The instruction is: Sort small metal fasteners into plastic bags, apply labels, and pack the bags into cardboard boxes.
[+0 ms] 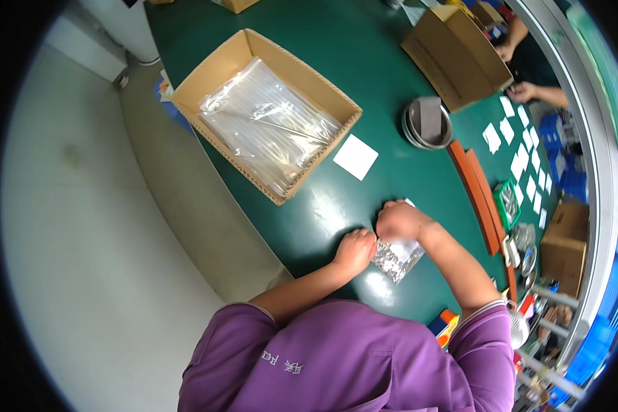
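A clear plastic bag (pixel 399 264) full of small shiny metal pieces lies on the green table in front of me. My left hand (pixel 356 251) has its fingers curled in at the bag's left edge and pinches it there. Over the bag's far end, my right hand (pixel 399 221) is closed on the plastic, its fingertips mostly hidden. A bit of the bag's pale edge shows beyond the right hand. Farther off lies a white square sheet (pixel 356 157), apart from both hands.
An open cardboard box (pixel 216 65) of long clear plastic bags stands far left. Metal bowls (pixel 448 130), orange-brown strips (pixel 475 199) and a green basket (pixel 507 204) lie to the right. A co-worker's hands (pixel 523 92) are near another carton (pixel 453 58), with white cards (pixel 517 167) nearby.
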Tool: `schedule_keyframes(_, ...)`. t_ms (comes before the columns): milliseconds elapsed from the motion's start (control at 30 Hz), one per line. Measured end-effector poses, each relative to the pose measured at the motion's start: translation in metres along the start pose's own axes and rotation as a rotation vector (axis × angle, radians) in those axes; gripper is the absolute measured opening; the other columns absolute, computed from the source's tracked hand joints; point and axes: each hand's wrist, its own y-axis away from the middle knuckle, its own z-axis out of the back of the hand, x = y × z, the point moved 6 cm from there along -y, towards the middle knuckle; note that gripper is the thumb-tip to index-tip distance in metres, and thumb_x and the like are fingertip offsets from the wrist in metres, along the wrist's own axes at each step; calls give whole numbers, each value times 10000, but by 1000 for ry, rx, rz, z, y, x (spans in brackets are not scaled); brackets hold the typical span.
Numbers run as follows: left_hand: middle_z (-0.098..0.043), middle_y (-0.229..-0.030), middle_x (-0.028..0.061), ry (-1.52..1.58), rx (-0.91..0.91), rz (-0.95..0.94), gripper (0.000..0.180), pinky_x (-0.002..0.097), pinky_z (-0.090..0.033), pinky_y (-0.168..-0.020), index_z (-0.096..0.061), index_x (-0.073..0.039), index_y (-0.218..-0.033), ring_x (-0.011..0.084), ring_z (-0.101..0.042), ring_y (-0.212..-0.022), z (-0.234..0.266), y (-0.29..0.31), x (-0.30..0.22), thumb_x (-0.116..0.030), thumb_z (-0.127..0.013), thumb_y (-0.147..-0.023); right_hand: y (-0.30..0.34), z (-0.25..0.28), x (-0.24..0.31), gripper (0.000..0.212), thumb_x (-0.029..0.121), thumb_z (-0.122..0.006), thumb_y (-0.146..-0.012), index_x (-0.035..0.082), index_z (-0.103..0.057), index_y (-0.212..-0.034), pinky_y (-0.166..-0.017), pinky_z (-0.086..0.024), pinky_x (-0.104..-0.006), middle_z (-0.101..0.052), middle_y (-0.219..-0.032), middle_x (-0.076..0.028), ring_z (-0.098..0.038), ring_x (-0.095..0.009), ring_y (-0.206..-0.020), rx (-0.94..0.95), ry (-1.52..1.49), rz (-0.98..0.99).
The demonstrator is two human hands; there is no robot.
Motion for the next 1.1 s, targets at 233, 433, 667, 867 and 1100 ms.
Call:
schedule_keyframes(233, -606, -816, 166, 133, 133, 230, 108, 451, -493, -672, -519, -37, -815, 351, -611, -778, -7, -2, 8, -119, -589, -817, -4, -2, -10, 122, 178, -760, -635, 123, -707, -730, -746, -477, -359, -650, -736, -19, -565, -246, -805, -39, -133, 164)
schedule_keyframes(433, -637, -746, 133, 144, 173, 232, 157, 427, -500, -629, -614, -61, -737, 322, -631, -707, -17, -8, 14, -202, -680, -749, -5, 9, -4, 114, 177, -757, -672, 119, -705, -755, -738, -484, -354, -640, -713, -19, -570, -243, -780, -31, -179, 156)
schedule_keyframes(667, -649, -743, 130, 122, 290, 286, 178, 442, -500, -613, -637, -91, -736, 314, -644, -700, -9, -20, 17, -262, -675, -767, -8, 22, -8, 103, 202, -719, -705, 120, -675, -748, -783, -467, -374, -626, -772, -21, -565, -244, -838, -8, -102, 133)
schedule_keyframes(867, -645, -728, 126, 189, 338, 233, 200, 420, -487, -604, -673, -97, -837, 315, -630, -673, -18, -38, 23, -292, -665, -790, -14, 5, -31, 79, 252, -673, -719, 177, -649, -715, -795, -431, -415, -624, -802, 7, -550, -246, -897, 85, -19, 114)
schedule_keyframes(1100, -643, -662, 128, 187, 490, 370, 265, 359, -469, -574, -675, -48, -763, 271, -626, -597, -27, -46, 22, -312, -682, -786, 13, 6, -89, 247, 173, -757, -698, 121, -706, -933, -754, -488, -372, -683, -893, -55, -626, -235, -878, 47, -370, -226)
